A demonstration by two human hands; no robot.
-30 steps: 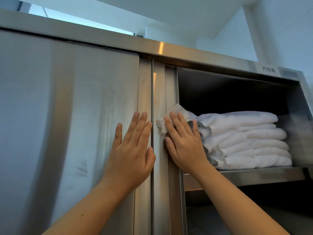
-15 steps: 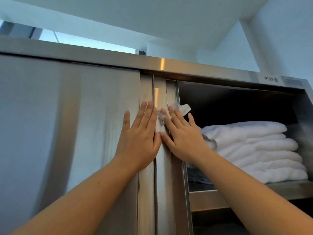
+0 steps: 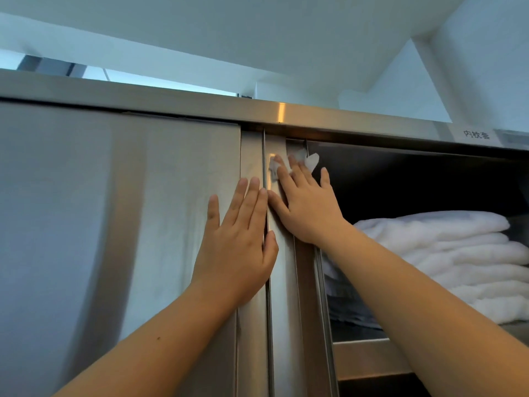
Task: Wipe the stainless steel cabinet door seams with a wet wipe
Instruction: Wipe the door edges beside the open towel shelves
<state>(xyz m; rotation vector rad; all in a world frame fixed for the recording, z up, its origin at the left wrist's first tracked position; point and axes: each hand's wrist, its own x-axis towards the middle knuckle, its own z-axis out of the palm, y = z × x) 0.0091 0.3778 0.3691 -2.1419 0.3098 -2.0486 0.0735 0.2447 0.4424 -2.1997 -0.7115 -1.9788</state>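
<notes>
A stainless steel cabinet door (image 3: pixel 120 219) fills the left half of the view. Its vertical seam (image 3: pixel 264 167) runs down the middle. My right hand (image 3: pixel 306 204) presses a white wet wipe (image 3: pixel 310 161) flat against the door edge just right of the seam, close under the top rail. Only the wipe's edges show past my straight fingers. My left hand (image 3: pixel 237 247) lies flat on the door just left of the seam, fingers straight, its thumb at the seam.
The cabinet's top rail (image 3: pixel 343 121) carries a small label (image 3: pixel 476 135) at the right. The right compartment is open and dark, with a stack of folded white towels (image 3: pixel 446 262) on a steel shelf (image 3: pixel 369 359). White ceiling and walls lie above.
My right hand has slid the wipe up along the seam from mid-height to near the top rail. My left hand has stayed flat on the door. The camera has tilted upward.
</notes>
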